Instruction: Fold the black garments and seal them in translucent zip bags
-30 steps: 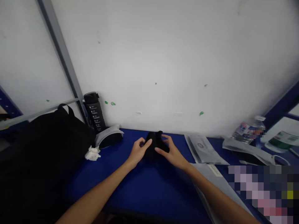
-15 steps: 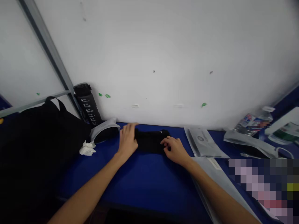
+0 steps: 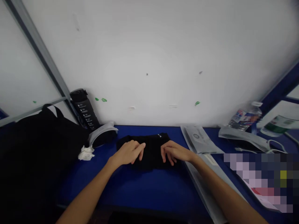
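A folded black cloth item (image 3: 151,152) with a small white mark near its top right lies on the blue surface (image 3: 140,193) by the wall. My left hand (image 3: 131,151) rests over its left part, thumb and fingers apart and bent down onto the fabric. On its right part is my right hand (image 3: 173,151), with curled, spread fingertips touching the cloth. Neither hand visibly grips the fabric.
A black bag (image 3: 42,155) fills the left side. Behind are a black bottle (image 3: 85,109), a frosted pouch (image 3: 102,133) and crumpled tissue (image 3: 86,153). Rightward lie frosted packets (image 3: 198,138), a clear bottle (image 3: 246,116) and glasses (image 3: 277,146).
The black cloth now extends farther left and nearer to me. My left hand has moved down onto it, and my right hand's fingers have spread and lowered. The view has shifted slightly.
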{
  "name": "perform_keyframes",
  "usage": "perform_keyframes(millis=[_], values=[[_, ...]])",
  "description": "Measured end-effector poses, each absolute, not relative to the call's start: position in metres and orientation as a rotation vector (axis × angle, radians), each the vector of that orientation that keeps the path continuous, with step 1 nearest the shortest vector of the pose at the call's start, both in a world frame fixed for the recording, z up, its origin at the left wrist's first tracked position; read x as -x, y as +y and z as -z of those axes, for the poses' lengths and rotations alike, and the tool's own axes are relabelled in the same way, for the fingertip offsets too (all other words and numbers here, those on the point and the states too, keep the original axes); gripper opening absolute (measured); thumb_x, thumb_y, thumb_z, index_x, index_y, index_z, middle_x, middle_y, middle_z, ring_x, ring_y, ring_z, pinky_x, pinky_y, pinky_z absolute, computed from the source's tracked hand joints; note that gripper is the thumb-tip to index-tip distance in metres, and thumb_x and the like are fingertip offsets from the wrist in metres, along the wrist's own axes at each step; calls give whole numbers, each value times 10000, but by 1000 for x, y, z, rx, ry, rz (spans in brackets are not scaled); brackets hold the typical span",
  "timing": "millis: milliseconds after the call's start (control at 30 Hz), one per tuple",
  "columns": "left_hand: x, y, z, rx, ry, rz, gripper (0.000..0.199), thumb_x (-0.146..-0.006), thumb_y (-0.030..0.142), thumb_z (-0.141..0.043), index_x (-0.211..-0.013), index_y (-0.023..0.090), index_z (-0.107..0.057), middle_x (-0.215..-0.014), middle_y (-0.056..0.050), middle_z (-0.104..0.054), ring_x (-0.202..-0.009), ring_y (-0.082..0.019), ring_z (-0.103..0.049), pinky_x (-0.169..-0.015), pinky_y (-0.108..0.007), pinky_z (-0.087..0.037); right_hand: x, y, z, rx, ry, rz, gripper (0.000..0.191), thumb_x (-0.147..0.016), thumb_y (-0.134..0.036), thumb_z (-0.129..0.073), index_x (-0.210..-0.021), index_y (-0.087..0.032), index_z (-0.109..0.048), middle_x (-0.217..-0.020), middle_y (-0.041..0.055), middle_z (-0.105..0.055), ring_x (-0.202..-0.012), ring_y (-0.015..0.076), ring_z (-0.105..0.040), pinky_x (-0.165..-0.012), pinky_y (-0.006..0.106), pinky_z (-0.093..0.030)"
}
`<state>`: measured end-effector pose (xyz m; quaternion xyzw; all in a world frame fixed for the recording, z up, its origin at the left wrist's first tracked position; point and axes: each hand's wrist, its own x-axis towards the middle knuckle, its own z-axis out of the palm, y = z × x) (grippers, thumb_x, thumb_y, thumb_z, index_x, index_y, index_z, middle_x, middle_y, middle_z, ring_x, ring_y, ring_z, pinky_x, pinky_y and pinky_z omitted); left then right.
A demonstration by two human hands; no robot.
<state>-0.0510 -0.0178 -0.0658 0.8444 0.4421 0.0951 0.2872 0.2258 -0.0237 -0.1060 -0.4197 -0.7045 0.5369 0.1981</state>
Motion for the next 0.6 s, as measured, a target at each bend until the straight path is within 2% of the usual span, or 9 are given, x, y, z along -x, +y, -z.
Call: perform_keyframes(millis=[100,167,233,333,433,500,533,600], values=[[58,-7,74,-2104,1139,-18,745,-1047,660,-321,-587,178,-654,-438,-32,-589,-338,-131,-489,-507,-268,-441,-223,-22,111,1353,-1906,-1457,314,-976,-327,-429,-1216,-181,-571,-597,-29,-687,-358,156,-583,-337,218,-391],[62,1,79,-2056,1113,69,704,-999,699,-448,-571,172,-630,-457,-40,-607,-327,-114,-470,-457,-246,-406,-221,-22,110,1392,-1896,-1458,385,-1009,-347,-444,-1363,-193,-444,-553,-58,-663,-341,161,-582,-321,201,-394],[66,7,80,-1964,1040,206,640,-934,703,-591,-581,170,-633,-482,-42,-629,-336,-104,-475,-426,-225,-372,-220,-24,106,1419,-1893,-1529,375,-1017,-339,-448,-1361,-193,-413,-550,-50,-674,-335,157,-583,-320,187,-398],[70,6,75,-1762,862,500,536,-825,668,-768,-634,176,-670,-537,-52,-677,-386,-124,-556,-417,-210,-389,-224,-27,96,1396,-1972,-1801,295,-1008,-380,-482,-1225,-182,-506,-575,-3,-706,-347,153,-597,-328,180,-410],[71,3,70,-1643,731,645,509,-804,662,-801,-685,183,-677,-565,-60,-699,-419,-156,-617,-421,-221,-434,-228,-30,93,1306,-2037,-1956,327,-984,-438,-538,-1136,-153,-591,-635,44,-734,-384,158,-623,-354,199,-445],[69,4,72,-1673,751,478,517,-844,674,-759,-720,180,-669,-559,-58,-692,-413,-154,-613,-410,-218,-418,-227,-30,97,1295,-1992,-1846,464,-984,-455,-529,-1323,-139,-548,-766,86,-778,-433,177,-655,-381,239,-486],[67,7,74,-1699,798,264,503,-870,670,-734,-770,180,-677,-598,-62,-712,-448,-156,-639,-427,-215,-430,-225,-30,99,1295,-1943,-1696,557,-988,-456,-515,-1453,-155,-465,-904,122,-801,-506,194,-697,-417,269,-526],[62,15,80,-1710,925,-387,422,-910,610,-716,-975,193,-702,-838,-96,-796,-679,-183,-753,-561,-232,-535,-220,-28,106,1271,-1834,-1208,727,-990,-433,-507,-1636,-234,-240,-1312,192,-723,-834,246,-785,-611,367,-641]])
